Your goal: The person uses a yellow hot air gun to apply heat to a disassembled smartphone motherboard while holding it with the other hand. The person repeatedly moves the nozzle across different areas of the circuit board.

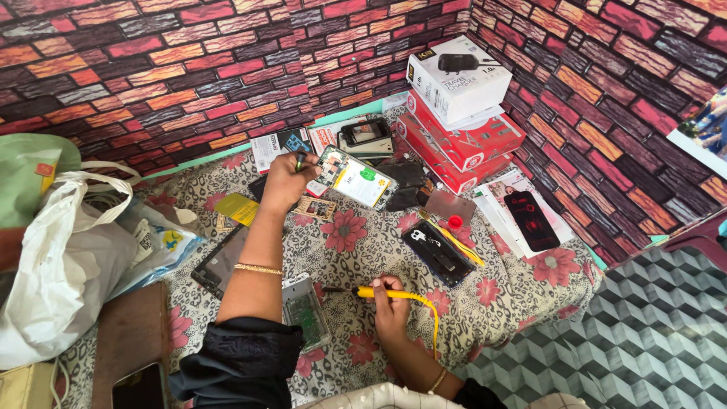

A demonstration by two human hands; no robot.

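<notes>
Two hands are at work over a flowered cloth (522,295) crowded with phone parts. The left hand (286,182) is stretched far forward, its fingers (301,163) pinched shut around a small dark tool, held just beside the edge of an opened phone (356,178) whose yellow battery and circuit board face up. The right hand (390,299) stays close to the body, fingers curled firmly around a yellow-handled screwdriver (379,292), its dark tip pointing left toward a bare phone frame (307,310) that lies just beside the left forearm.

Around them sit a black phone back (438,251), a small red cap (455,222), a brown plate (450,204), another phone (366,133) further back, and stacked red and white boxes (462,113) against the brick-patterned wall. A white plastic bag (60,280) slumps on the left.

I'd worry about the opened phone: it rests tilted on other parts, so a push from the tool could tip or slide it. The long reach also brings the sleeve near the frame, and a brush might knock it. Small loose pieces could easily vanish into the busy floral pattern.
</notes>
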